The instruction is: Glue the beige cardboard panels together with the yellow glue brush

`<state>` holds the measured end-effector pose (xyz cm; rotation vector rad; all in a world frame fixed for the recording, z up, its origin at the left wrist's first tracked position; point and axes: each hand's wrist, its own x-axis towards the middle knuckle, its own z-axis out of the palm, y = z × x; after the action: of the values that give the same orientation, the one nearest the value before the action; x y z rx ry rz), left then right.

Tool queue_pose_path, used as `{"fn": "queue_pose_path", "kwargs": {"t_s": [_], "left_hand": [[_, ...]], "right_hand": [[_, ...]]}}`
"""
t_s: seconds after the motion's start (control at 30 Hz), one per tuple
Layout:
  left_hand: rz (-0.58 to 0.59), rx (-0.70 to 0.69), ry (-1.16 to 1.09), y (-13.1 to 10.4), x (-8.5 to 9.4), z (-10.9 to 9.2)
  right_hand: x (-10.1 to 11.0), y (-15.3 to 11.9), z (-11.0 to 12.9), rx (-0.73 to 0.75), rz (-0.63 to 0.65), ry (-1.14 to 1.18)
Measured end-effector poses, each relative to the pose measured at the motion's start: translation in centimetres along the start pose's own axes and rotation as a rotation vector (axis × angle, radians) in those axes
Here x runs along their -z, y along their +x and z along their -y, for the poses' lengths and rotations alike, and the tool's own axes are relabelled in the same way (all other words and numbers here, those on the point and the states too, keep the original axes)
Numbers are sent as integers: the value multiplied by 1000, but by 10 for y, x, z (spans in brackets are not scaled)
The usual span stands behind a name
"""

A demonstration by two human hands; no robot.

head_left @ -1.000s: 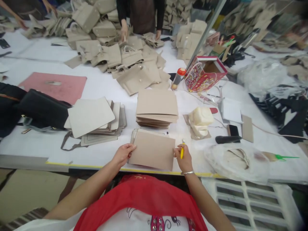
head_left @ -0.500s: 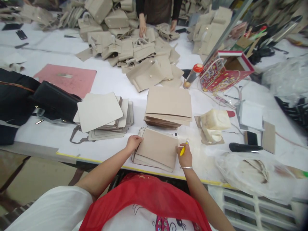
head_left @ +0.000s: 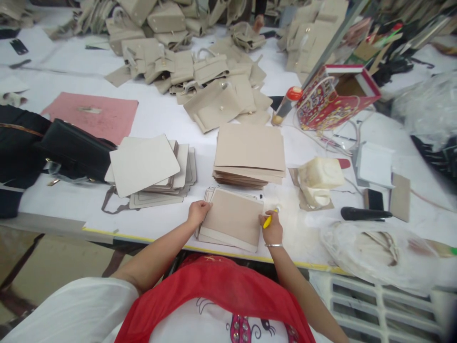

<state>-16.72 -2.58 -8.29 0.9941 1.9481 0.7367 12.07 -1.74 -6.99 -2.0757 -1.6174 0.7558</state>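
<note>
A beige rectangular panel (head_left: 233,215) tops a small stack of rounded-corner cream panels (head_left: 228,241) at the table's front edge. My left hand (head_left: 198,212) pinches the stack's left edge, with the beige panel's side at its fingertips. On the opposite side, my right hand (head_left: 273,229) is closed around a slim yellow-handled tool (head_left: 268,221) with a pale tip; its exact kind is unclear. The fingers of that hand also touch the panel's right edge. Just behind lies a taller stack of beige sheets (head_left: 250,147). To the left is a messy pile of cream panels (head_left: 144,164).
A cut plastic jug (head_left: 319,174) stands at right, near a black stapler-like object (head_left: 366,214) and a clear plastic bag (head_left: 342,252). Further back are a red-capped bottle (head_left: 287,105), a red paper bag (head_left: 335,102) and heaped beige handbags (head_left: 210,102). A black handbag (head_left: 76,150) lies left.
The view has shifted slightly. My hands stay at the panel's two sides, the right one moving a little with its yellow-handled tool. One hand of the person opposite has left the view.
</note>
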Motion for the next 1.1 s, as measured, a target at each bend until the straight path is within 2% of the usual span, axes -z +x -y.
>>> {"fn": "queue_pose_path", "kwargs": {"t_s": [0.2,0.33,0.6,0.8,1.1], "left_hand": [[-64,-50,57,-6,-1,-6],[-63,-49,109,-5,-1,-8],[-41,-71,222,-6,1,-11],[-19,-26,295,-6,3,-13],[-39,-25,307,-4,1,-11]], "right_hand": [[-5,1,-3,66,10,-113],[-7,4,-5,75,21,-153],[-7,4,-2,57,32,-134],[-7,3,-3,38,41,-103],[-6,3,-3,40,39,-114]]}}
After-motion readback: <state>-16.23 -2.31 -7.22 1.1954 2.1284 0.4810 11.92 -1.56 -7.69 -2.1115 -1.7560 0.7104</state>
